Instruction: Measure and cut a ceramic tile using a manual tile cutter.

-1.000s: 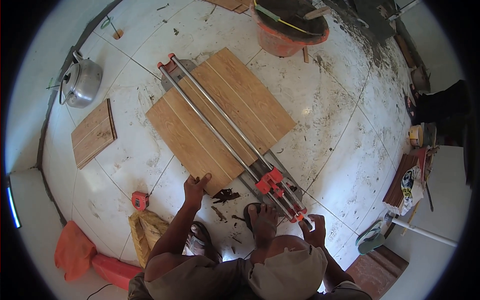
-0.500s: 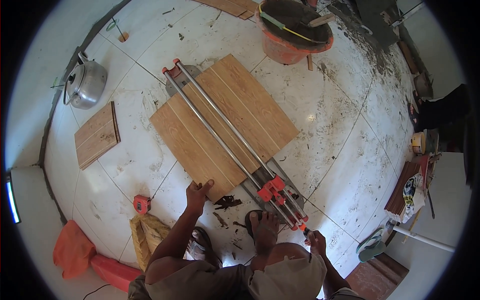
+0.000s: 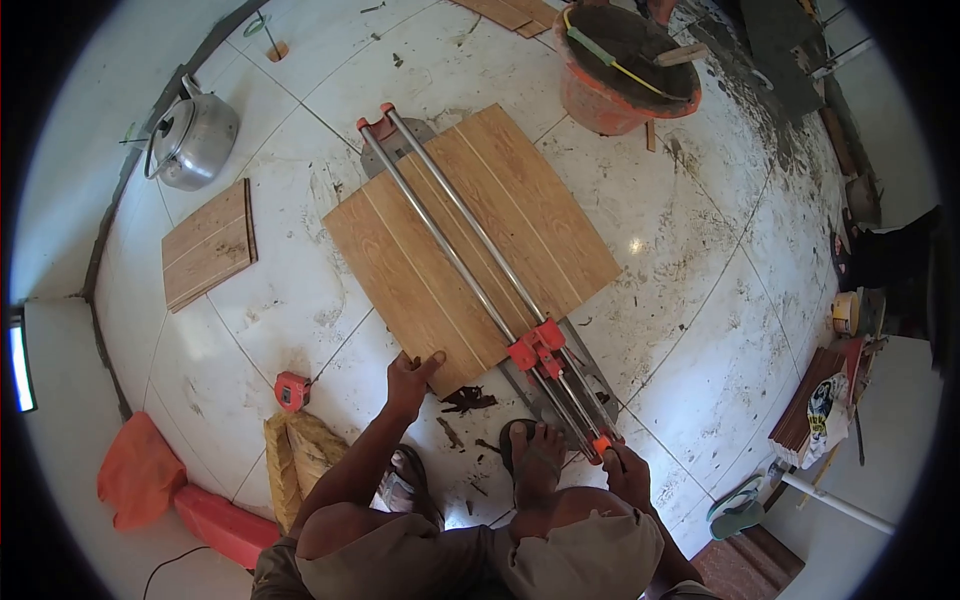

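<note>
My left hand (image 3: 410,385) grips the near left corner of a square wood-patterned tile (image 3: 385,275), thumb on top. The tile lies on a manual tile cutter with two steel rails (image 3: 430,220) running diagonally across it. The cutter's red carriage (image 3: 538,348) sits at the tile's near edge. My right hand (image 3: 625,470) is closed on the cutter's handle, just behind its orange part (image 3: 602,445), at the lower right. My sandaled feet stand just below the tile, beside dark scraps (image 3: 465,398) on the floor.
Around are a mortar bucket (image 3: 610,100), kettle (image 3: 195,145), tile pieces (image 3: 205,250), tape measure (image 3: 292,390), yellow sack (image 3: 295,460), red bags (image 3: 140,470), stacked tiles (image 3: 800,410) and green flip-flops (image 3: 735,510). Another person's dark leg (image 3: 890,255) is at right; bare feet (image 3: 662,12) show behind the bucket.
My right hand has closed further round the handle. The red carriage has moved a little up the rails toward the tile. My left hand stays on the tile; the view has shifted slightly.
</note>
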The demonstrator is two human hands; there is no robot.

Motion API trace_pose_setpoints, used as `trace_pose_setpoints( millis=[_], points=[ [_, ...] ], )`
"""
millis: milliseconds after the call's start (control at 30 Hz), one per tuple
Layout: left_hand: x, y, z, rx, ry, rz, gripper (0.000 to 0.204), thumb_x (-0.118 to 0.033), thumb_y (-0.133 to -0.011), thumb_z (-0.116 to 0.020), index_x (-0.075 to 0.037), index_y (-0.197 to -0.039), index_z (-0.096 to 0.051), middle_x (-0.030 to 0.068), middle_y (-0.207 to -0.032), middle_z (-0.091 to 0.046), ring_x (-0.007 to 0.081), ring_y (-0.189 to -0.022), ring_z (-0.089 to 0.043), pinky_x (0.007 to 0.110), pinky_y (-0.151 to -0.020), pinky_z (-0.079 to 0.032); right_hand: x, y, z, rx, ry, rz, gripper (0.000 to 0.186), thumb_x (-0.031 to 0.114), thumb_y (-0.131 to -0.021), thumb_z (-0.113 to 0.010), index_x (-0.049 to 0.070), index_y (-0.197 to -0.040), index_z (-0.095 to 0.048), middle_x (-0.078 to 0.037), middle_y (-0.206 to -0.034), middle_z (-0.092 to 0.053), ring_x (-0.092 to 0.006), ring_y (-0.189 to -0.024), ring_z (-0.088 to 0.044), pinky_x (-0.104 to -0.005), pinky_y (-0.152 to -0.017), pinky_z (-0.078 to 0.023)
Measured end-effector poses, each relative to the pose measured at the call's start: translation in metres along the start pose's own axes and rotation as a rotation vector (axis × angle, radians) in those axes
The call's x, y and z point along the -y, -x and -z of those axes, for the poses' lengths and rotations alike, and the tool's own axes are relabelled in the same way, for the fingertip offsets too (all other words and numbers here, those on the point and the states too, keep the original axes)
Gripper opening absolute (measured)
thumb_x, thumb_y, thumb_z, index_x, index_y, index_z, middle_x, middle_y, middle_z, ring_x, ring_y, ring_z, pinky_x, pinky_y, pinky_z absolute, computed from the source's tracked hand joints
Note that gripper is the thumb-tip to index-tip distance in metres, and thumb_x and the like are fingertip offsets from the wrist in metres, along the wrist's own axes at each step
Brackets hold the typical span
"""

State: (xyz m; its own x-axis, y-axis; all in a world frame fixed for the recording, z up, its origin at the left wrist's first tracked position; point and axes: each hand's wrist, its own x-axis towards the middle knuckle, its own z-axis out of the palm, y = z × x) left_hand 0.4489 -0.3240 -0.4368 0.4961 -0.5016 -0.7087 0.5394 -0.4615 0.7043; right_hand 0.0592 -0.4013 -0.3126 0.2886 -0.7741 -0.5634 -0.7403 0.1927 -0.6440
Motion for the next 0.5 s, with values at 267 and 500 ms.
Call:
trace_pose_setpoints(
  millis=[267, 500],
  points=[
    [-0.003, 0.001, -0.004, 0.021, -0.049, -0.021, 0.046, -0.023, -0.086, -0.080, 0.004, -0.116, -0.059, 0.0093, -0.099, -0.068, 0.0153, -0.082, -0.066, 0.030, -0.068, -0.055, 0.016, -0.014, -0.010, -0.019, 0.013, 0.030, 0.032, 0.028, -0.101, -0.051, 0.000, -0.101, -0.066, -0.014, -0.074, -0.067, -0.0238, -0.067, -0.067, -0.0361, -0.063, -0.051],
    [-0.005, 0.002, 0.005, 0.049, -0.025, -0.061, 0.046, -0.024, -0.086, -0.079, 0.004, -0.117, -0.059, 0.0096, -0.101, -0.069, 0.0152, -0.085, -0.066, 0.030, -0.073, -0.054, 0.000, -0.015, -0.017, 0.010, 0.049, -0.010, 0.032, 0.029, -0.100, -0.053, -0.001, -0.105, -0.064, -0.016, -0.080, -0.070, -0.0241, -0.070, -0.071, -0.0363, -0.063, -0.054]
  ],
)
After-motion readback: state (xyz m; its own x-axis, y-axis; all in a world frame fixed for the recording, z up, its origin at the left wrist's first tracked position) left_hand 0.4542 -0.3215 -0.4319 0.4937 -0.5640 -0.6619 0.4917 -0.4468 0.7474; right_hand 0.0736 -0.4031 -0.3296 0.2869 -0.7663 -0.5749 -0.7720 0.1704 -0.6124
